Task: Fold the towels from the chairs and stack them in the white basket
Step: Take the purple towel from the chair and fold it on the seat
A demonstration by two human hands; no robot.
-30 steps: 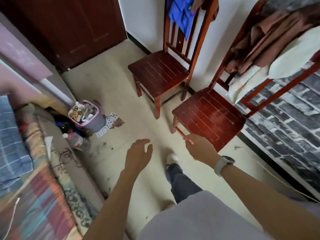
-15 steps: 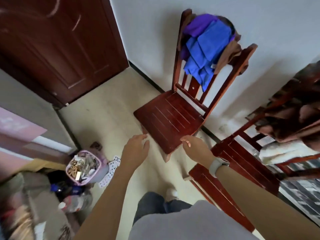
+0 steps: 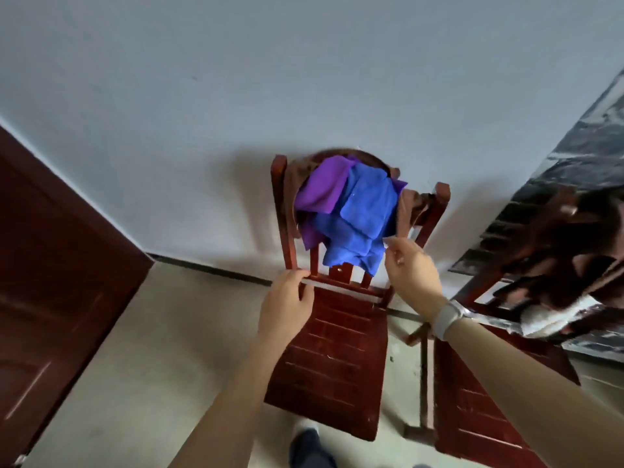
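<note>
2nd chair [image 3: 479, 400] cut off R edge | its towels [image 3: 574, 265] blurred

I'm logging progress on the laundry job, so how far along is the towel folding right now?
Nothing looks done: no folded towel and no white basket are in view. In hand: both hands reach toward the near chair's back, the right hand near the blue towel, the left hand lower, neither gripping. Left: blue towel, purple towel, brown cloth, plus the pile on the second chair.
</note>
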